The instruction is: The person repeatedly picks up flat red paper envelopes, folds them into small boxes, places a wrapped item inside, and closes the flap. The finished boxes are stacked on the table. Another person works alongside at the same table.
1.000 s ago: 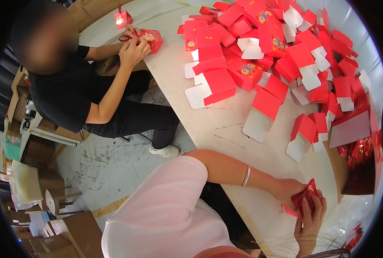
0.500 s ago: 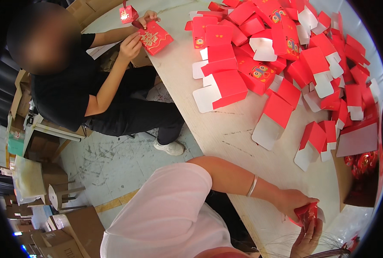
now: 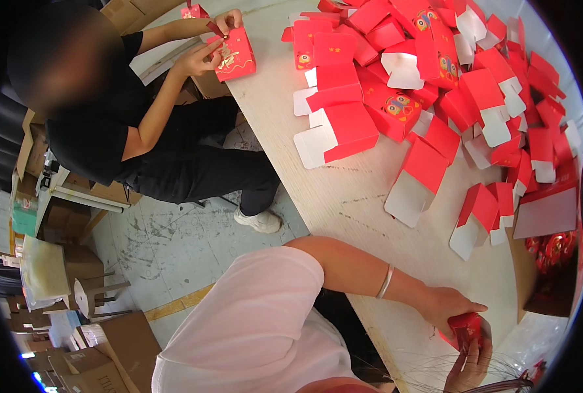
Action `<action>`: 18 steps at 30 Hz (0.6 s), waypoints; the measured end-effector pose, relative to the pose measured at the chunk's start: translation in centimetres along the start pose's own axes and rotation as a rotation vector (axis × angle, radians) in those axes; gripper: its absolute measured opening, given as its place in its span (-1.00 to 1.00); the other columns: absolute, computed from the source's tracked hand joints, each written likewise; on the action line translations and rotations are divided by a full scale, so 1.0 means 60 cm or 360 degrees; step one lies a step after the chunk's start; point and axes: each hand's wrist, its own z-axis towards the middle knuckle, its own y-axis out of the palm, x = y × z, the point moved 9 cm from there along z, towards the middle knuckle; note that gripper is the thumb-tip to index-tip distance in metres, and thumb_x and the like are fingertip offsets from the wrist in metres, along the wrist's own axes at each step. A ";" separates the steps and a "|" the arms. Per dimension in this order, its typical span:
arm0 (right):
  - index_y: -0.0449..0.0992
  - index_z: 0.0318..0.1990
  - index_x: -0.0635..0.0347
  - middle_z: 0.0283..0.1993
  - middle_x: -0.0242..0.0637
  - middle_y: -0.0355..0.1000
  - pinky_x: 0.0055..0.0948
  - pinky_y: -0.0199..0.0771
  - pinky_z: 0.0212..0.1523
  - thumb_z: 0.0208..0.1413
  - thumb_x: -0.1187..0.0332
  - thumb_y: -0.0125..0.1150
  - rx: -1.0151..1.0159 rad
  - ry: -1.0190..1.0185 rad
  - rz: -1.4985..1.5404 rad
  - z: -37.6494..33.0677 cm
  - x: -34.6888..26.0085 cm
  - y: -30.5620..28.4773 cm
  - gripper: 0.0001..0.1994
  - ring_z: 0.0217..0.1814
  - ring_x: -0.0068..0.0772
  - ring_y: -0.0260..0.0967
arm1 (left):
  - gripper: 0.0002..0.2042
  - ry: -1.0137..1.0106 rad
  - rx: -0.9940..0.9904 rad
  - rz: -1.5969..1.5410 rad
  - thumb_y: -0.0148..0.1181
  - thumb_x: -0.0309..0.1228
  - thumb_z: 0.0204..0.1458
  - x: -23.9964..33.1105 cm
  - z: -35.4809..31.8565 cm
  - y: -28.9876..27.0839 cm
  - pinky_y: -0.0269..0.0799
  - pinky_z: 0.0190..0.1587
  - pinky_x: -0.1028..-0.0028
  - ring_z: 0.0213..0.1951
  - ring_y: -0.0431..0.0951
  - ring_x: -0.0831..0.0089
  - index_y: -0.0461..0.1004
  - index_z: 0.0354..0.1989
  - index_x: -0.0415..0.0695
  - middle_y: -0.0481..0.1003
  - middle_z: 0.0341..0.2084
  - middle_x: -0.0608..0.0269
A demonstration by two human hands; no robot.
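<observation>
A small red paper box [image 3: 465,327] is between my two hands at the lower right, just above the pale table. My left hand [image 3: 443,308], with a pale bangle on its wrist, grips the box from the far left side, its index finger stretched over the top. On the near side my right hand [image 3: 470,368] has its fingers against the box, closed around its lower end. Loose strands of hair cross in front of the right hand. The box's underside is hidden by my fingers.
A big heap of red boxes with white flaps [image 3: 396,85] covers the table's [image 3: 354,209] far right. A carton [image 3: 553,288] with shiny red packets stands at the right edge. Across the table's left side, a seated person [image 3: 101,124] handles a red gift box [image 3: 237,56] with a ribbon.
The white flap beside my box no longer shows; its top looks closed, and my left index finger has straightened over it. The other person's box has turned more upright.
</observation>
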 end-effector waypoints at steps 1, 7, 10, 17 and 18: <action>0.40 -0.04 0.19 -0.11 -0.02 0.40 -0.27 0.45 -0.12 0.05 0.49 0.12 -0.0113 0.0244 0.0145 -0.001 0.015 0.006 -0.72 -0.10 -0.01 0.39 | -0.14 0.0038 0.0028 0.0017 0.33 -0.32 -0.22 -0.002 0.000 0.001 0.35 -0.11 0.34 -0.11 0.44 0.15 -0.06 0.24 -0.29 0.42 -0.14 -0.01; 0.40 -0.18 0.27 -0.19 0.02 0.37 -0.18 0.38 -0.19 -0.07 0.56 0.15 -0.0469 -0.0027 0.0541 0.029 0.033 -0.004 -0.76 -0.16 0.09 0.34 | -0.29 0.0065 0.0062 -0.0118 0.34 -0.33 -0.24 -0.009 0.005 0.010 0.35 -0.12 0.32 -0.11 0.43 0.15 0.14 0.12 -0.25 0.41 -0.14 0.03; 0.40 -0.19 0.29 -0.18 -0.01 0.38 -0.18 0.39 -0.19 -0.04 0.55 0.11 -0.0515 -0.0182 0.0191 0.038 -0.014 -0.024 -0.79 -0.18 0.06 0.36 | -0.39 0.0105 0.0040 -0.0213 0.35 -0.34 -0.27 -0.006 0.009 0.013 0.35 -0.12 0.31 -0.13 0.43 0.15 0.24 0.00 -0.24 0.42 -0.18 0.04; 0.45 -0.08 0.22 -0.11 -0.10 0.42 -0.36 0.42 -0.08 0.02 0.54 0.10 -0.0316 -0.0417 -0.0177 0.029 -0.029 0.023 -0.73 -0.09 -0.14 0.39 | -0.41 0.0114 0.0167 -0.0247 0.36 -0.32 -0.29 -0.014 0.004 0.018 0.35 -0.16 0.31 -0.16 0.44 0.14 0.26 -0.05 -0.23 0.42 -0.22 0.04; 0.46 -0.10 0.24 -0.12 -0.11 0.43 -0.37 0.43 -0.09 0.00 0.56 0.12 -0.0232 -0.0414 -0.0058 0.026 -0.017 0.021 -0.74 -0.09 -0.15 0.40 | -0.41 0.0126 0.0175 -0.0266 0.36 -0.31 -0.29 -0.013 0.005 0.020 0.35 -0.16 0.31 -0.17 0.44 0.14 0.26 -0.05 -0.23 0.42 -0.23 0.04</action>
